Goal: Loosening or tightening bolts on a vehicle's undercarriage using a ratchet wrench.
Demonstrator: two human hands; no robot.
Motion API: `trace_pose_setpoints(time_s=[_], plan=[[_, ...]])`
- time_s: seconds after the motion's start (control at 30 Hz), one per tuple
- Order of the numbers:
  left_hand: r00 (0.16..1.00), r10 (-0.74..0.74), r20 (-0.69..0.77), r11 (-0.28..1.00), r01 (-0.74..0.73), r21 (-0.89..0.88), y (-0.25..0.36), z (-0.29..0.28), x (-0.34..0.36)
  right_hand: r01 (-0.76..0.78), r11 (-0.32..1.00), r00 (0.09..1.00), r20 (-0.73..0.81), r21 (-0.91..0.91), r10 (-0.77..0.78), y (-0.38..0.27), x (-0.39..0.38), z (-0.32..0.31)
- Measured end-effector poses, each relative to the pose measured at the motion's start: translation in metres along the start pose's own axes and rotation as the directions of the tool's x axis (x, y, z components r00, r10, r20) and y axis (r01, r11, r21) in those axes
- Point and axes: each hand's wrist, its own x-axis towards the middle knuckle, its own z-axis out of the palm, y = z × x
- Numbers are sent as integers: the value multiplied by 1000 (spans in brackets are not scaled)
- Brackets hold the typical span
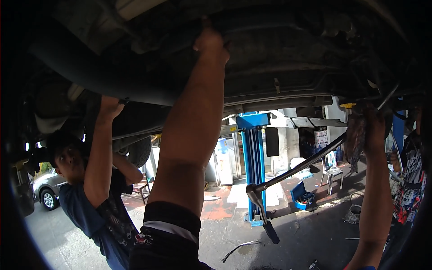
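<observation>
My left hand (pixel 210 42) is raised against the dark underside of a lifted vehicle. Its index finger stretches up to a dark pipe (pixel 261 21), and the thumb stands apart; the other fingers are in shadow. At the right, my right hand (pixel 374 121) is closed high up beside a crumpled brownish rag (pixel 355 137). From there a ratchet wrench on a long extension bar (pixel 306 159) slants down to the left, its dark handle (pixel 271 233) hanging in the air. The fingers' grip on the bar is mostly hidden. Further up, a thin metal rod (pixel 389 96) sticks out.
A co-worker (pixel 74 168) in a dark shirt stands at the left, one arm raised to the underbody. Beyond are a blue lift post (pixel 254 166), a blue toolbox (pixel 302 196), a chair (pixel 332 171) and a silver car (pixel 48 186). A bent bar (pixel 238 249) lies on the floor.
</observation>
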Motion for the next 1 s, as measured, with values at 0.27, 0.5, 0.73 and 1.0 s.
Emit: trace_pose_setpoints(time_s=[0.27, 0.5, 0.73, 1.0], plan=[[998, 57, 9, 998, -57, -14, 2, 5, -3, -11, 1000, 999, 30, 26, 10, 8, 5, -7], [998, 38, 47, 999, -37, -34, -2, 8, 7, -67, 997, 998, -1, 27, 67, -1, -4, 4], [994, 110, -13, 985, -111, -132, -8, 10, 0, -66, 997, 998, -9, -30, 65, 3, 1, -4], [989, 83, 120, 995, -76, -63, -4, 2, 6, -70, 997, 997, 20, -22, 70, 6, 3, -7]])
